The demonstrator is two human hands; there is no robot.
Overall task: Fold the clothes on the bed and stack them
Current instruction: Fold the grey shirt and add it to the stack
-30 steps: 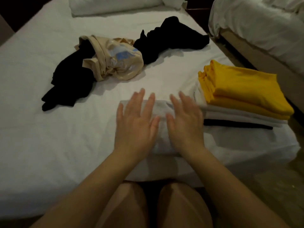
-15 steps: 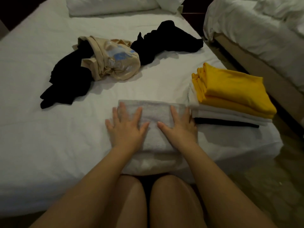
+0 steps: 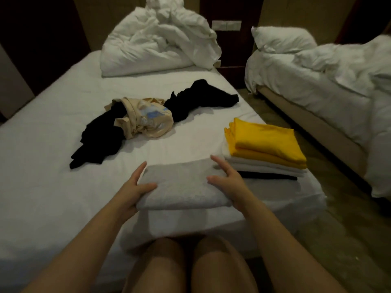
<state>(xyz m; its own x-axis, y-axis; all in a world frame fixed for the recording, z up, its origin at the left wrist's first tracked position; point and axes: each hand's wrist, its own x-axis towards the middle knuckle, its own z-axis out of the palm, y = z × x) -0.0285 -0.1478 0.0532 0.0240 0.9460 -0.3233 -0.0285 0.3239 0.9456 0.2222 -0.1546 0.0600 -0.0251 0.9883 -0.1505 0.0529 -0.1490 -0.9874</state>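
At the bed's (image 3: 53, 187) near edge the left grip (image 3: 135, 187) and right grip (image 3: 230, 182) clasp the folded grey garment's (image 3: 182, 182) sides, ready, I judge, to lift it level onto the stack (image 3: 266, 149) beside.

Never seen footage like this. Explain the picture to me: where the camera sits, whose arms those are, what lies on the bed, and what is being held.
There is no machine here. A person wears a wide-angle camera on the head, looking forward and down, so the arms and knees at the bottom are the wearer's own. The left hand and right hand each grip one end of a folded grey garment at the near edge of the bed. To its right is the finished stack: yellow on top, white below, something black at the bottom. Further back lie unfolded clothes: a beige garment with black clothes on both sides of it. A crumpled duvet sits at the head, and a second bed stands to the right.
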